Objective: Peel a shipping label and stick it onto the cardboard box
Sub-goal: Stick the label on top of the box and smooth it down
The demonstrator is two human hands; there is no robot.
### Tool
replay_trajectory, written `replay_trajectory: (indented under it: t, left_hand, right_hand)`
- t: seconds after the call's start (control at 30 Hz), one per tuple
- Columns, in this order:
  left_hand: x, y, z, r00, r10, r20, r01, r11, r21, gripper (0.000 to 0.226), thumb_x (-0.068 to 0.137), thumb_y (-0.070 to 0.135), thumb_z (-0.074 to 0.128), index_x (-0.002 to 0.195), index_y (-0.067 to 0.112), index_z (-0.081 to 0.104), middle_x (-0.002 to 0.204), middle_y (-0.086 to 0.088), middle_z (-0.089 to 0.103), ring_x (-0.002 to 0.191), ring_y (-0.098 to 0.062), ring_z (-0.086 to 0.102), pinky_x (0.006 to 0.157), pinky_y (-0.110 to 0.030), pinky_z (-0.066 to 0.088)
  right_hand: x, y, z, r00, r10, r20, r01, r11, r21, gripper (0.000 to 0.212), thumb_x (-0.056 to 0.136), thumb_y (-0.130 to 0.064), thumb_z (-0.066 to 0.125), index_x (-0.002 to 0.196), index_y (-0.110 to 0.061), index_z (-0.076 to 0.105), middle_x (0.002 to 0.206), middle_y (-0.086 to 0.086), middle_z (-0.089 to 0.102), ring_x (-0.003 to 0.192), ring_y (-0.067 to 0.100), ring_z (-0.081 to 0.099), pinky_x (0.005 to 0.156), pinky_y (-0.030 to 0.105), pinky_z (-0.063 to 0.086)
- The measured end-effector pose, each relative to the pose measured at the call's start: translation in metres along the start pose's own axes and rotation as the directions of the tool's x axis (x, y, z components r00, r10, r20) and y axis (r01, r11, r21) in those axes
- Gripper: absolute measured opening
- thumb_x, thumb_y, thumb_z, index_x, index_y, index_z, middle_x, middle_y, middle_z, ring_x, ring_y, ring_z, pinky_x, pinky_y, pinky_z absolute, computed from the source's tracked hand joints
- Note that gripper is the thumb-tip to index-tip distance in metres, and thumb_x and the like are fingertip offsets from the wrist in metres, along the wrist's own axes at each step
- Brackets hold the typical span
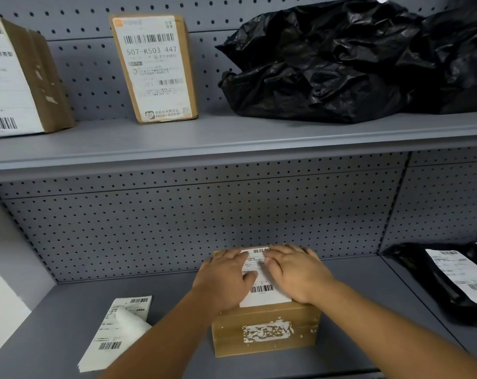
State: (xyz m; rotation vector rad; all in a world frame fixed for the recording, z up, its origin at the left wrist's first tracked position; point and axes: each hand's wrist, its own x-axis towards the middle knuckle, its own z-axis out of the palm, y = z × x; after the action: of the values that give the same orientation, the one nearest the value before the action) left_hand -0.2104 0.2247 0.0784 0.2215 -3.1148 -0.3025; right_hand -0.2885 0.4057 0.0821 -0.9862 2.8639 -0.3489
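Note:
A brown cardboard box (264,335) stands on the lower grey shelf, with torn white sticker scraps on its front face. A white shipping label (262,292) with barcodes lies flat on the box's top. My left hand (223,280) rests palm down on the label's left side, fingers spread. My right hand (294,272) lies flat on its right side, fingers pointing left. Both hands press on the label and hold nothing. Their palms hide much of the label.
A stack of label sheets (117,332) with one corner curled up lies left of the box. Black mailer bags with labels (450,280) sit at the right. On the upper shelf (231,143) stand two labelled boxes (155,67) and a crumpled black bag (341,58).

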Motion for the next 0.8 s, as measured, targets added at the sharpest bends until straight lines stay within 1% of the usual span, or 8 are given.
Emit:
replay_trajectory:
  t: [0.13, 0.2, 0.3, 0.4, 0.47, 0.53, 0.67, 0.8]
  left_hand:
    - [-0.001, -0.007, 0.001, 0.998, -0.042, -0.037, 0.043, 0.999, 0.014, 0.064, 0.101, 0.055, 0.036, 0.157, 0.024, 0.037, 0.163, 0.005, 0.039, 0.15, -0.017, 0.032, 0.123, -0.042, 0.025]
    - [-0.001, -0.008, 0.001, 0.998, -0.045, -0.05, 0.044, 0.999, -0.009, 0.06, 0.101, 0.053, 0.037, 0.154, 0.023, 0.041, 0.157, 0.004, 0.046, 0.144, -0.018, 0.039, 0.12, -0.04, 0.03]
    - [-0.003, -0.005, -0.002, 0.996, -0.044, -0.077, 0.039, 0.997, -0.063, 0.055, 0.102, 0.049, 0.041, 0.151, 0.025, 0.044, 0.151, 0.003, 0.051, 0.138, -0.019, 0.044, 0.118, -0.04, 0.033]
    - [-0.006, -0.003, -0.004, 0.995, -0.01, -0.102, -0.006, 0.987, -0.159, 0.054, 0.101, 0.047, 0.046, 0.153, 0.029, 0.042, 0.157, 0.003, 0.046, 0.144, -0.019, 0.04, 0.121, -0.039, 0.031]
    - [-0.009, -0.001, -0.002, 0.994, 0.026, -0.103, -0.049, 0.974, -0.223, 0.057, 0.102, 0.043, 0.05, 0.155, 0.026, 0.041, 0.161, 0.004, 0.042, 0.147, -0.018, 0.036, 0.122, -0.033, 0.029]
    - [-0.014, 0.002, -0.001, 0.992, 0.044, -0.12, -0.072, 0.966, -0.25, 0.056, 0.101, 0.038, 0.053, 0.154, 0.024, 0.043, 0.159, 0.005, 0.044, 0.146, -0.015, 0.037, 0.118, -0.027, 0.029]
    - [-0.019, 0.005, 0.002, 0.994, 0.061, -0.093, -0.074, 0.987, -0.142, 0.054, 0.101, 0.042, 0.05, 0.153, 0.027, 0.045, 0.16, 0.007, 0.045, 0.147, -0.014, 0.037, 0.121, -0.032, 0.028]
    - [-0.022, 0.005, 0.003, 0.996, 0.043, -0.082, -0.049, 0.996, -0.076, 0.054, 0.102, 0.048, 0.044, 0.153, 0.031, 0.045, 0.162, 0.009, 0.042, 0.149, -0.013, 0.034, 0.123, -0.038, 0.025]
  right_hand:
    - [-0.003, 0.009, -0.003, 0.999, 0.041, -0.027, -0.041, 0.999, -0.008, 0.061, 0.102, -0.057, 0.015, 0.152, -0.035, 0.042, 0.163, -0.011, 0.037, 0.149, 0.015, 0.03, 0.121, 0.045, 0.021]
    - [-0.006, 0.01, -0.003, 0.998, 0.045, -0.036, -0.045, 0.999, -0.009, 0.061, 0.102, -0.058, 0.016, 0.153, -0.034, 0.041, 0.162, -0.011, 0.037, 0.148, 0.016, 0.03, 0.12, 0.044, 0.022]
    - [-0.008, 0.005, -0.004, 0.996, 0.029, -0.08, -0.027, 0.999, 0.018, 0.058, 0.104, -0.056, 0.02, 0.153, -0.032, 0.041, 0.16, -0.009, 0.04, 0.147, 0.017, 0.032, 0.12, 0.042, 0.023]
    - [-0.009, -0.001, -0.005, 0.994, -0.029, -0.11, 0.036, 0.997, 0.065, 0.054, 0.105, -0.052, 0.025, 0.152, -0.031, 0.042, 0.157, -0.009, 0.043, 0.145, 0.016, 0.034, 0.119, 0.04, 0.024]
    - [-0.009, -0.003, -0.004, 0.991, -0.101, -0.092, 0.109, 0.989, 0.095, 0.049, 0.106, -0.045, 0.029, 0.149, -0.031, 0.047, 0.155, -0.01, 0.045, 0.143, 0.016, 0.037, 0.119, 0.037, 0.027]
    - [-0.009, -0.005, -0.004, 0.987, -0.143, -0.073, 0.152, 0.98, 0.13, 0.046, 0.106, -0.038, 0.033, 0.147, -0.027, 0.05, 0.154, -0.009, 0.047, 0.142, 0.017, 0.037, 0.119, 0.034, 0.029]
    - [-0.009, -0.007, 0.003, 0.978, -0.207, -0.034, 0.208, 0.977, 0.049, 0.048, 0.107, -0.041, 0.031, 0.149, -0.027, 0.049, 0.156, -0.008, 0.047, 0.144, 0.012, 0.037, 0.12, 0.03, 0.023]
    - [-0.012, -0.003, 0.007, 0.98, -0.195, -0.031, 0.195, 0.981, 0.004, 0.049, 0.107, -0.047, 0.029, 0.149, -0.032, 0.048, 0.157, -0.012, 0.046, 0.144, 0.009, 0.035, 0.118, 0.031, 0.023]
